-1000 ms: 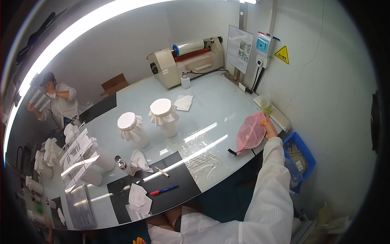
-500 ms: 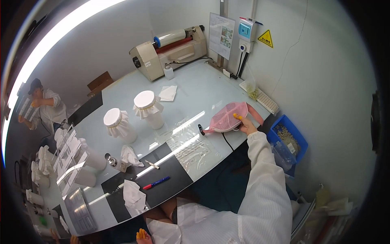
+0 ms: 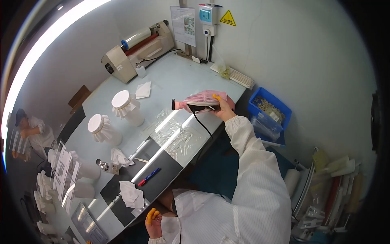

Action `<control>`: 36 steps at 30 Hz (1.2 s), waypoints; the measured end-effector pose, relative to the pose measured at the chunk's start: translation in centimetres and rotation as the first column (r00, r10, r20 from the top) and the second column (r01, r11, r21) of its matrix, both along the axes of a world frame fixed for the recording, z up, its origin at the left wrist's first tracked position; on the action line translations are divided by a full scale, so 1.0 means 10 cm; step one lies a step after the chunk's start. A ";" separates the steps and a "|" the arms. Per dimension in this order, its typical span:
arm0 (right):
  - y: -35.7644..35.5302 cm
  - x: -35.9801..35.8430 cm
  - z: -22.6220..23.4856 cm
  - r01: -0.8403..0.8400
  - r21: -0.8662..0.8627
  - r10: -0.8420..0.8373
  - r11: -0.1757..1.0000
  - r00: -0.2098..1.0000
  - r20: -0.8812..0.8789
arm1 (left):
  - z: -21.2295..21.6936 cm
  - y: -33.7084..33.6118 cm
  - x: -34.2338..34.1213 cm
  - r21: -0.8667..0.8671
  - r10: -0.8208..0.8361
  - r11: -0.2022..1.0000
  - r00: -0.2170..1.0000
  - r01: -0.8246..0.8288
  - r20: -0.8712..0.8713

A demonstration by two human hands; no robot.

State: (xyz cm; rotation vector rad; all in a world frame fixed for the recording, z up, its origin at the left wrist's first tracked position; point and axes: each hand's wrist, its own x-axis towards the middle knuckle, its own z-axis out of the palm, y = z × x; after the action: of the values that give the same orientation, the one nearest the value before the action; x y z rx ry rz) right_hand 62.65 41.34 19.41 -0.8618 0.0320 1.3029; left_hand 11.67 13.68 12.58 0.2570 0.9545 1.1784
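Observation:
My right hand (image 3: 223, 107), with a yellow finger cot showing, grips a pink mesh bag (image 3: 203, 96) at its right end. The bag is tipped so its zipped side faces me, and something black shows at the opening. A black cord (image 3: 202, 125) hangs from it past the table's front edge. At the bag's left end is a pink strap with a black buckle (image 3: 173, 105). My left hand (image 3: 153, 225) is low, in front of the table edge, its yellow-cotted fingers loosely bent with nothing visible in them.
Clear plastic sheeting (image 3: 178, 136) lies on the table, left of a blue bin (image 3: 270, 106). Two cloth-covered white jars (image 3: 132, 114), a red-blue marker (image 3: 149, 177), white wipes (image 3: 131, 194) and a metal-topped bottle (image 3: 106, 166) stand or lie leftward. A roller machine (image 3: 138, 51) is behind.
My right hand has lifted and turned the pink bag, bringing its zipped side and black contents into sight. My left hand has risen further into view. The whole view has shifted.

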 end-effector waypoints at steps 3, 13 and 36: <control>-0.64 0.17 0.32 0.053 0.117 -0.055 0.992 0.998 0.018 | 0.30 0.50 0.45 0.169 -0.225 0.948 0.943 0.270 -0.247; -3.43 0.32 0.93 0.476 0.292 -0.537 0.830 0.823 0.184 | -0.23 0.61 1.22 -0.111 -0.386 0.821 0.688 0.560 0.615; -6.27 0.59 1.31 0.951 0.188 -0.940 0.245 0.186 0.284 | -0.63 0.80 0.98 -0.144 0.035 0.988 0.996 -0.046 -0.078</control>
State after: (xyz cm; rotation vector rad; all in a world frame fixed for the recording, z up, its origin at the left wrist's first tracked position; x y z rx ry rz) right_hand 68.51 -21.35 32.48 -0.8314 0.2817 -0.1056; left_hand 21.50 21.64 6.28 0.1661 1.1112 1.1358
